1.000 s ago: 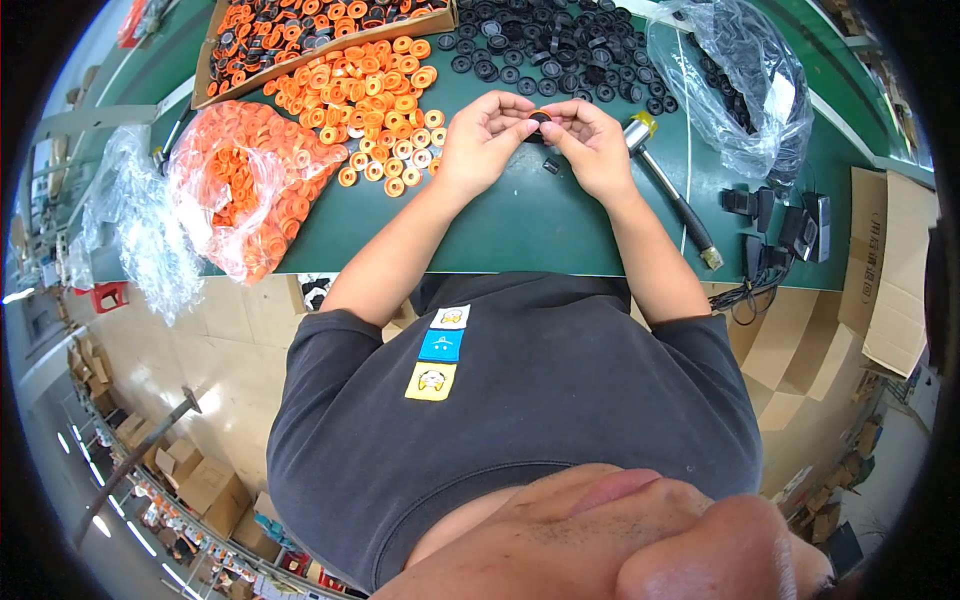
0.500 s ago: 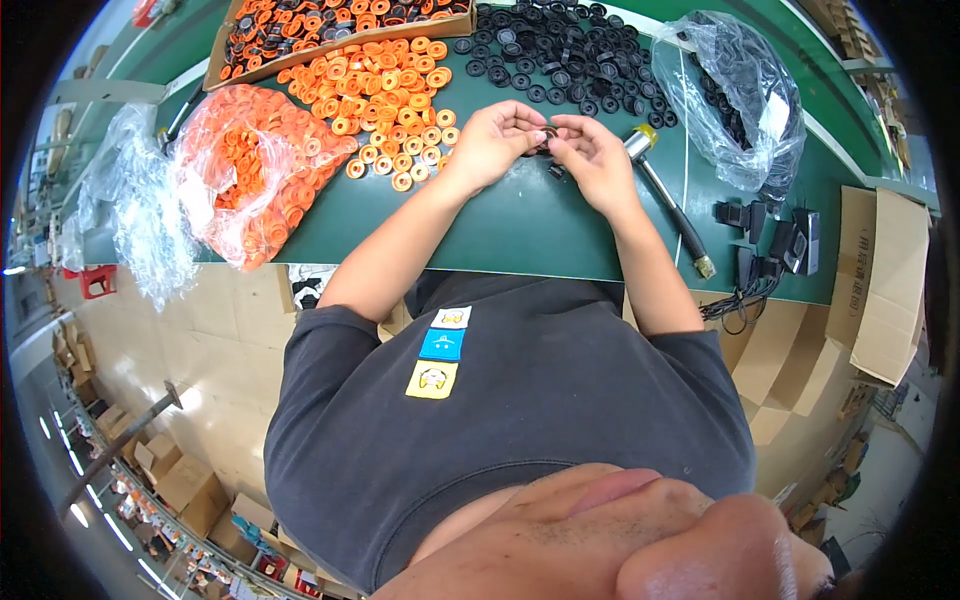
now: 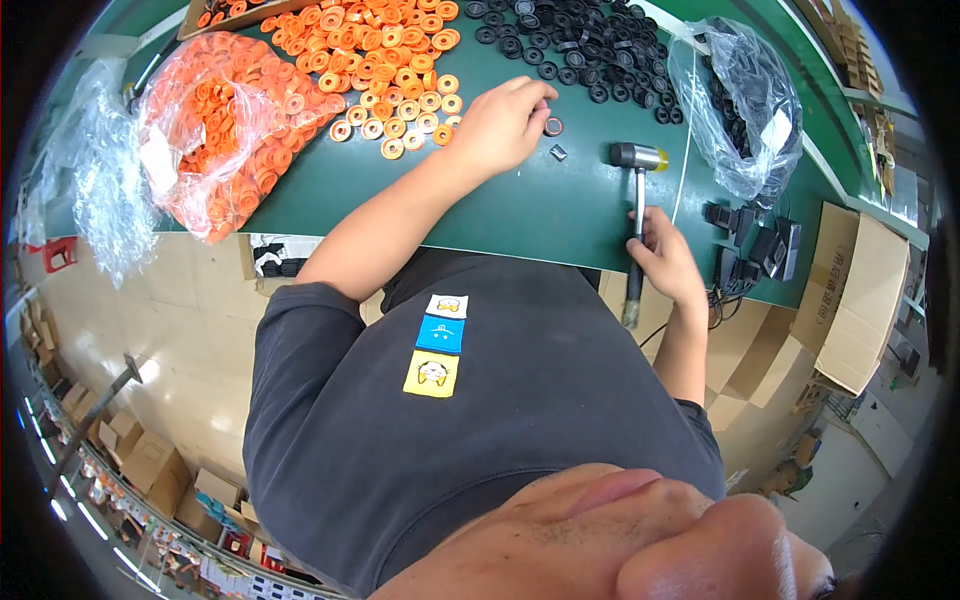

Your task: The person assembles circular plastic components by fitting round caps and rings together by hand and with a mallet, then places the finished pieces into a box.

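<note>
My right hand (image 3: 664,252) is closed round the dark handle of a hammer (image 3: 638,190). The hammer's black and yellow head points away from me, over the green table. My left hand (image 3: 503,127) rests with fingers bent together; whatever is in them, if anything, is hidden. Just right of its fingertips lies a small round black cap with an orange-red rim (image 3: 553,127). Nearer to me on the table is a small dark metal-looking piece (image 3: 558,153).
Loose orange rings (image 3: 400,85) are heaped at the far left, black caps (image 3: 590,50) at the far middle. A bag of orange rings (image 3: 225,130) lies left, a clear bag of black parts (image 3: 745,110) right. Black power adapters (image 3: 770,245) sit near a cardboard box (image 3: 860,290).
My right hand has left my left hand, moved right and nearer, and taken hold of the hammer, which has turned. The small round cap now shows on the table. The view has shifted slightly.
</note>
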Action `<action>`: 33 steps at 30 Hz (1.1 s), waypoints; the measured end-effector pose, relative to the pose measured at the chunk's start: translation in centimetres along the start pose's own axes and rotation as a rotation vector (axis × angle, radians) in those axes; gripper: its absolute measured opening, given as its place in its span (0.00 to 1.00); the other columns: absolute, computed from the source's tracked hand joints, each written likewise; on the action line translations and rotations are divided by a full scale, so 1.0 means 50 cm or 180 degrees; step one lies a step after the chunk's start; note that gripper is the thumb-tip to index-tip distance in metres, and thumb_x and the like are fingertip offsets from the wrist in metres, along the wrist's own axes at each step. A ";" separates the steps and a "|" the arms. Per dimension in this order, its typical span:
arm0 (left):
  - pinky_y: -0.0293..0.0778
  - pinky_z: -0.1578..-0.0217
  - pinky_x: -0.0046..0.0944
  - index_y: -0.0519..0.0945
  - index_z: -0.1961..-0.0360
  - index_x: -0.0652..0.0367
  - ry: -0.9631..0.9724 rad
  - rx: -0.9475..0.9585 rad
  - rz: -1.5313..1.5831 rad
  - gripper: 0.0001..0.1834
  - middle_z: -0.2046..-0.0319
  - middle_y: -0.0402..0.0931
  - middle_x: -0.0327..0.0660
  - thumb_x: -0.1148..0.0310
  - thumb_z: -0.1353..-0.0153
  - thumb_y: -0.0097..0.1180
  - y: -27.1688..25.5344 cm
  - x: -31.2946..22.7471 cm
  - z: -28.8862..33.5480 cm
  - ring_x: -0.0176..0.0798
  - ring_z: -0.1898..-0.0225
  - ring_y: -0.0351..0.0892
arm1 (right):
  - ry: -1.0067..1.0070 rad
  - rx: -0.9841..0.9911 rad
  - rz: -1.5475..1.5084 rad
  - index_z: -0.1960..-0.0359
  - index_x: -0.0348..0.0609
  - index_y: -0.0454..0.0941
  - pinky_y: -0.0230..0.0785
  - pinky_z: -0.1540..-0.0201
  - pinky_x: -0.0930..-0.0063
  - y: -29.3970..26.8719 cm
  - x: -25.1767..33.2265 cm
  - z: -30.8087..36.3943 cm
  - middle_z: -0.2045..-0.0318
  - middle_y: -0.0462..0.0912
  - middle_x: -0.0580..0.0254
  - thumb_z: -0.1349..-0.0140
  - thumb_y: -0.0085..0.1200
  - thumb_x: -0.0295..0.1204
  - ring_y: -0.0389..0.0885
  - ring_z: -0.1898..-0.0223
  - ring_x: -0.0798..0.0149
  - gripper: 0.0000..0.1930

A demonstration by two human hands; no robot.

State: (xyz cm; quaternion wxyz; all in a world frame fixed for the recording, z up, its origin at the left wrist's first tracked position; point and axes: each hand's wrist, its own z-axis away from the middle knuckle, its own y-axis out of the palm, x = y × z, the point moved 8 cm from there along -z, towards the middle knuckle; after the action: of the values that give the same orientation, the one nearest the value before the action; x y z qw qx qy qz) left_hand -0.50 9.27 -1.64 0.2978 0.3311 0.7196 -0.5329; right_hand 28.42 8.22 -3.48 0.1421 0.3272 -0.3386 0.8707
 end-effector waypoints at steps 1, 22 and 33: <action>0.78 0.61 0.43 0.79 0.53 0.61 -0.0159 -0.0005 0.0133 0.11 0.64 0.79 0.45 0.72 0.36 0.55 -0.004 0.007 -0.002 0.46 0.64 0.82 | 0.0007 0.0002 0.0013 0.45 0.36 0.69 0.71 0.62 0.68 0.012 0.011 0.006 0.65 0.77 0.57 0.41 0.53 0.19 0.79 0.66 0.62 0.20; 0.77 0.64 0.44 0.76 0.48 0.61 -0.0220 -0.0430 0.0188 0.14 0.68 0.82 0.45 0.74 0.36 0.52 -0.030 0.030 -0.002 0.47 0.66 0.82 | -0.1545 -0.1275 0.1243 0.36 0.33 0.68 0.74 0.52 0.52 0.044 0.257 0.007 0.54 0.80 0.37 0.38 0.54 0.21 0.80 0.53 0.37 0.26; 0.77 0.60 0.44 0.75 0.47 0.61 -0.0304 -0.0460 0.0233 0.15 0.66 0.82 0.46 0.75 0.35 0.51 -0.040 0.027 -0.002 0.48 0.63 0.83 | -0.1463 -0.1158 0.1193 0.37 0.35 0.70 0.74 0.52 0.54 0.066 0.240 0.018 0.54 0.81 0.40 0.38 0.53 0.20 0.81 0.54 0.40 0.25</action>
State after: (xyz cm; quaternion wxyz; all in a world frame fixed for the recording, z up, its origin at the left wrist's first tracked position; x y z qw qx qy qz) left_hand -2.89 9.14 -1.52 0.3741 0.3090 0.7285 -0.4835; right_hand 18.36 5.49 3.36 -0.0443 0.4162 -0.5657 0.7105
